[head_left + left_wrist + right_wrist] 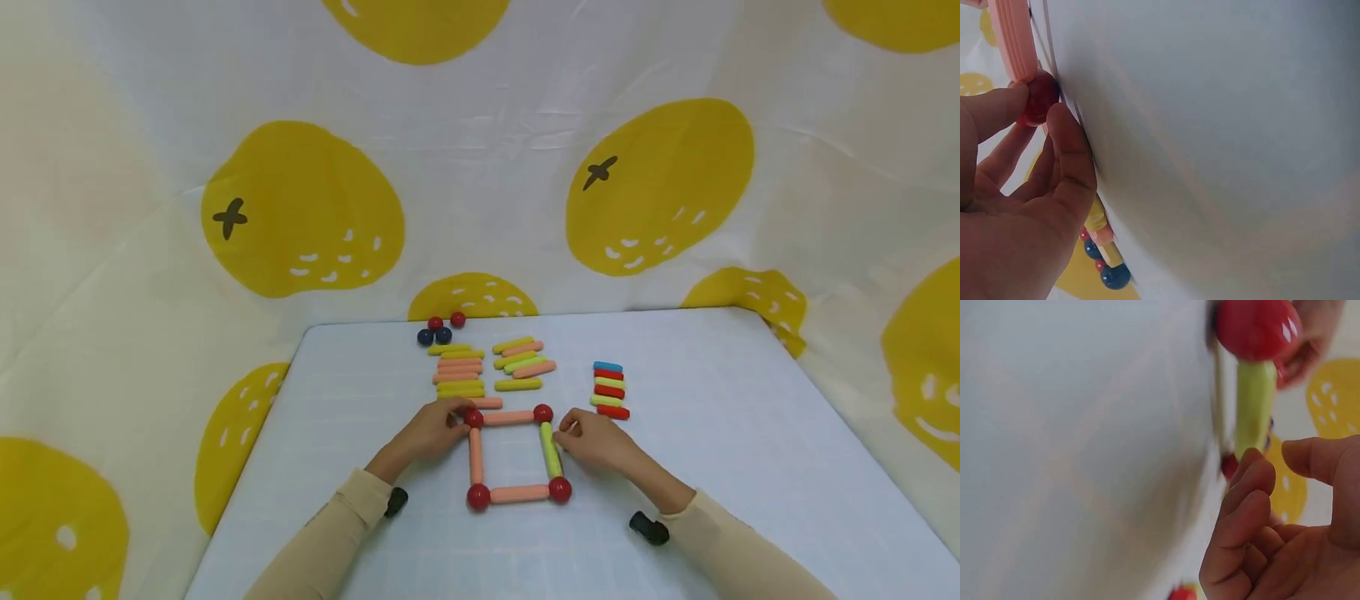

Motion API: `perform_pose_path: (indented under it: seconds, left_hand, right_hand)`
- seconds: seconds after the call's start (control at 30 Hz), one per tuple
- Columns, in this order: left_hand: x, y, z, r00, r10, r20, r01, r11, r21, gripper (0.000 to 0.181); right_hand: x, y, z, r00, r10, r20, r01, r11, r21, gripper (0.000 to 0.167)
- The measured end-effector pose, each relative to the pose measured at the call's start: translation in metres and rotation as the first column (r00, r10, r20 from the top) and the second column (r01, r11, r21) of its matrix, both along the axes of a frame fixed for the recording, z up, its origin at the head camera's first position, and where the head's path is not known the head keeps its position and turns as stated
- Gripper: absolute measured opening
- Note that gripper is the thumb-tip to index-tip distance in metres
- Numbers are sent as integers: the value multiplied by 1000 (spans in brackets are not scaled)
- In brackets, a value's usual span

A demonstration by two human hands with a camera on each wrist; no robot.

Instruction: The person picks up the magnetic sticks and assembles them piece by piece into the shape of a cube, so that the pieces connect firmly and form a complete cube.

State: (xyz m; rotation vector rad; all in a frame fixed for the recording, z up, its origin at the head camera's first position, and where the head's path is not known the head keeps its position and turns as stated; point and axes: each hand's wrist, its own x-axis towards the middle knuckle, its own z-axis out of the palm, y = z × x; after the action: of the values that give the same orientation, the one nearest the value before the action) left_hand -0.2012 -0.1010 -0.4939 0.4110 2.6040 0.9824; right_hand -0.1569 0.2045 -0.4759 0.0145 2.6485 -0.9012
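Observation:
A square of sticks and red balls lies on the table. Three of its sides are pink sticks (519, 494); the right side is a yellow-green stick (551, 450). My left hand (437, 429) pinches the red ball (1041, 99) at the far left corner between thumb and fingers, where a pink stick (1015, 40) joins it. Just right of the yellow-green stick is my right hand (596, 437), its thumb and fingertips apart with nothing held. In the right wrist view that stick (1254, 406) runs from a red ball (1257, 328) down past the fingertips.
Behind the square lie rows of yellow and pink sticks (460, 365), with another group of sticks (525, 358) beside them. Red and dark blue balls (443, 335) sit at the back edge. Short coloured sticks (609, 389) lie at right. A patterned cloth (487, 167) hangs behind.

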Motion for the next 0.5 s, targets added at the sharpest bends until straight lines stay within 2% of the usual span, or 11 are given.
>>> perform_pose_path:
  seconds: [0.13,0.23,0.33,0.5]
  left_hand:
    - [-1,-1,-3,1000,-9,19,8,1000,17,41]
    - [0,-3,-1,1000,-11,28,10,1000,26,42]
    - [0,-3,1,999,-4,38,3,1000,20,42]
    - [-2,-2,2,999,-3,49,3,1000,6,42]
  right_hand:
    - [-4,38,11,996,-84,15,84,996,-20,35]
    - [-7,73,13,984,-161,76,167,983,-82,44]
    - [-10,101,7,963,-220,157,242,960,-142,48]
    - [-13,119,-4,930,-234,283,309,916,-257,57]
